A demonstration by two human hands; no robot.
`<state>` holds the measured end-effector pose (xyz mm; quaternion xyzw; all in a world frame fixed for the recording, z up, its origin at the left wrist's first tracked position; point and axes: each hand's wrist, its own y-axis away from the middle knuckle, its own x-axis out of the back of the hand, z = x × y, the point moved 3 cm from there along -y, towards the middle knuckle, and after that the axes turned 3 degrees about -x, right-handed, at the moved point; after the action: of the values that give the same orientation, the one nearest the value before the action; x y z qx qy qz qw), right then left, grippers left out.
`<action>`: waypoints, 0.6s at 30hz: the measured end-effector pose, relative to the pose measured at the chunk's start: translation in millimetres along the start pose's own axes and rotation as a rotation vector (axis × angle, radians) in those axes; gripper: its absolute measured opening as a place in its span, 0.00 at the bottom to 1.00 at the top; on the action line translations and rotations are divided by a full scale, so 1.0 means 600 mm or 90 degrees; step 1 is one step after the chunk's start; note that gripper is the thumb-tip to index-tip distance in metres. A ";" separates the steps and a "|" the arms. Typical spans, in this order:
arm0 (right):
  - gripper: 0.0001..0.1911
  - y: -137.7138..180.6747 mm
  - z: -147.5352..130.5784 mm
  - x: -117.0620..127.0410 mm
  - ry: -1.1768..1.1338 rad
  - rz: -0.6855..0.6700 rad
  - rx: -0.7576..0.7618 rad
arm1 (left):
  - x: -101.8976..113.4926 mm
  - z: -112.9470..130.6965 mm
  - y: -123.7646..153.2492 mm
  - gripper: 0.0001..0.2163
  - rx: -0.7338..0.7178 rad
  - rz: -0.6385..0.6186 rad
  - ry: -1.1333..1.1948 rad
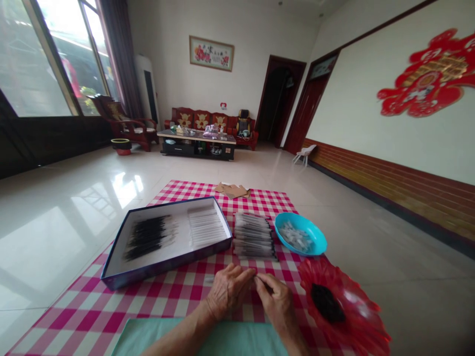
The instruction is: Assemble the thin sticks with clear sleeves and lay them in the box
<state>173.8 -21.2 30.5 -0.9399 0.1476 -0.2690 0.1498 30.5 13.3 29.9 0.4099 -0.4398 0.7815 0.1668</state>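
Observation:
My left hand (230, 288) is closed around a clear pen barrel (210, 279), whose end sticks out on the left, slightly blurred. Right against its fingertips, my right hand (275, 295) pinches with thumb and forefinger. What sits in that pinch is hidden, apart from a small dark spot. Just beyond the hands lies a row of clear pens with dark ends (254, 236). An open box (168, 261) at the left holds black-ended pen refills (146, 237) and a stack of clear barrels (206, 227).
A blue bowl (319, 242) with small whitish pieces stands at the right. Nearer is a red flower-shaped bowl (358, 309) holding small black parts. Cardboard scraps (234, 191) lie at the far edge of the checked tablecloth (85, 301). A green cloth (237, 338) lies in front.

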 end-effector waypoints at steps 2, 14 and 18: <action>0.12 -0.001 -0.001 0.007 -0.029 0.013 -0.042 | 0.000 -0.001 0.001 0.12 0.002 0.005 -0.015; 0.20 -0.001 0.015 0.049 -0.168 0.158 -0.211 | -0.005 -0.003 0.005 0.10 0.017 0.052 -0.019; 0.22 0.001 0.010 0.025 -0.229 0.121 -0.206 | -0.006 -0.005 0.005 0.11 0.010 0.055 -0.018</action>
<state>189.3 -26.1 32.2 -0.9663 0.2472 -0.0550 0.0463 29.1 14.3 24.6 0.4030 -0.4535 0.7853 0.1234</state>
